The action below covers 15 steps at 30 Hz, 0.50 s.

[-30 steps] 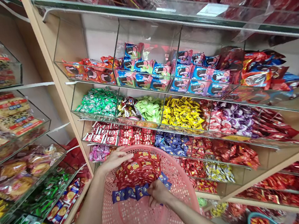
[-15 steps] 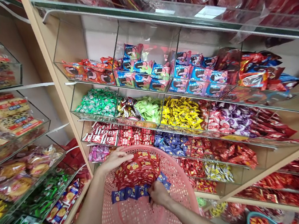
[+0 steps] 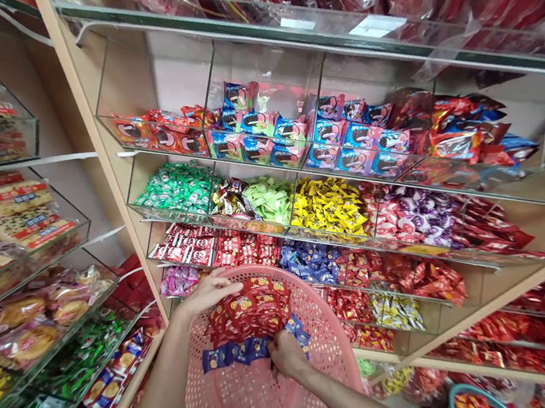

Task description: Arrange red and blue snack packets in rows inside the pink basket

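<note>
A pink perforated basket point(image 3: 339, 349) is tilted toward me beneath the shelf edge. Inside it, red candy packets point(image 3: 249, 307) are heaped toward the far wall, with a row of blue packets point(image 3: 236, 353) along their near side. My left hand point(image 3: 212, 291) lies over the basket's upper left rim, fingers stretched toward the red packets. Down in the basket, my right hand point(image 3: 287, 354) is closed at the right end of the blue row; its fingertips are hidden, and what they hold cannot be made out.
Clear-walled shelf bins hold green candies point(image 3: 175, 189), yellow candies point(image 3: 329, 204) and blue packets point(image 3: 313, 260). Packaged cakes and biscuits point(image 3: 14, 204) fill shelves at the left. A wooden divider point(image 3: 100, 159) stands between the shelf units. At the lower right sits a teal basket point(image 3: 453, 401) of red packets.
The view has shifted very slightly. My right hand has moved a little to the left within the basket; my left hand stays on the rim.
</note>
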Tool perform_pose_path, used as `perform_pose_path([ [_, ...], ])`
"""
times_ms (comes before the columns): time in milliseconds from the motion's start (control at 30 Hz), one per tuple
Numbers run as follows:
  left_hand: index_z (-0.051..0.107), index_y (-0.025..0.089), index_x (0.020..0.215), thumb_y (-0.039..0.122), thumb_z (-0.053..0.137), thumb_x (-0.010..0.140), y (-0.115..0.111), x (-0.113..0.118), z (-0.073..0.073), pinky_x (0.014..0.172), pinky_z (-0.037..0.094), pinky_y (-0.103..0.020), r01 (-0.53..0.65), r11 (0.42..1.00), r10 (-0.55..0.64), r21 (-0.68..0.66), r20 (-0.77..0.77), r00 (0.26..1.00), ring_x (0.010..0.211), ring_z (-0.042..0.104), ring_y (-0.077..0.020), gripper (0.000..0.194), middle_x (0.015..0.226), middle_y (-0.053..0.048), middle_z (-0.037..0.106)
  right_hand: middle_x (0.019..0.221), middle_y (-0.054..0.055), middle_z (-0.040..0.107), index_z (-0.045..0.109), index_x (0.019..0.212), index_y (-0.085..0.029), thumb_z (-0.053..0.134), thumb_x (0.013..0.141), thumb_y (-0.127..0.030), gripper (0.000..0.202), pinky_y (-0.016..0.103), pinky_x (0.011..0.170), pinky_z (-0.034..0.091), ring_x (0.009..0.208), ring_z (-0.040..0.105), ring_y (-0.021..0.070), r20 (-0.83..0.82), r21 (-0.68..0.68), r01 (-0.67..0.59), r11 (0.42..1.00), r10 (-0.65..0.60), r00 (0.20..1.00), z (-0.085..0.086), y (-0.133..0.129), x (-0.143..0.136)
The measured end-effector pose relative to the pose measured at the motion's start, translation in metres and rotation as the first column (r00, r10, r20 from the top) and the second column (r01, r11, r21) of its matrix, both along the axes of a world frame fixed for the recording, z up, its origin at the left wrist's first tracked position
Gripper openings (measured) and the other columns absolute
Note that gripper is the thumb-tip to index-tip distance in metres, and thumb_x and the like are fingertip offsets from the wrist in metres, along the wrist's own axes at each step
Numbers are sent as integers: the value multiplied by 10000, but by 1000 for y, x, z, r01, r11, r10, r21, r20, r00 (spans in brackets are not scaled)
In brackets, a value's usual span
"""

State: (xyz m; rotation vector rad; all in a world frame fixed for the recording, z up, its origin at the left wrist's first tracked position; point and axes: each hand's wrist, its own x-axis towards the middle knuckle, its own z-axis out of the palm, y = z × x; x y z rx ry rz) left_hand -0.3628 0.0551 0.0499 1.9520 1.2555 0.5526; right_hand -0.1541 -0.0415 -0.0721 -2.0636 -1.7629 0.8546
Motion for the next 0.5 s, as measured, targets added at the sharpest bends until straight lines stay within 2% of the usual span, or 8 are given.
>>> perform_pose_path([
  [100, 678, 246, 688, 644, 464, 680, -1, 0, 0, 1043, 234, -344, 1, 1000, -1, 1, -2, 1000, 1304, 223, -249, 453, 1233, 0, 515, 753, 125, 682, 630, 783, -149, 403, 773, -207, 235, 261, 620, 429, 755, 644, 217, 141, 35, -16, 999, 11, 990, 6, -1, -2],
  [167, 677, 243, 695, 645, 462, 679, 0, 0, 0, 1043, 231, -351, 2, 1000, -2, 2, -3, 1000, 1306, 217, -249, 457, 1235, -6, 514, 835, 130, 680, 634, 827, -150, 408, 774, -215, 241, 264, 637, 428, 800, 638, 222, 181, 39, -30, 999, 22, 983, 9, -2, -2],
  [500, 677, 251, 674, 644, 466, 680, -2, 0, 1, 1042, 230, -335, -4, 1000, 4, -3, -4, 1000, 1300, 234, -235, 446, 1200, -5, 538, 903, 161, 666, 643, 896, -143, 395, 804, -277, 296, 294, 663, 436, 848, 628, 249, 269, -1, -37, 999, 36, 962, 18, -3, -2],
])
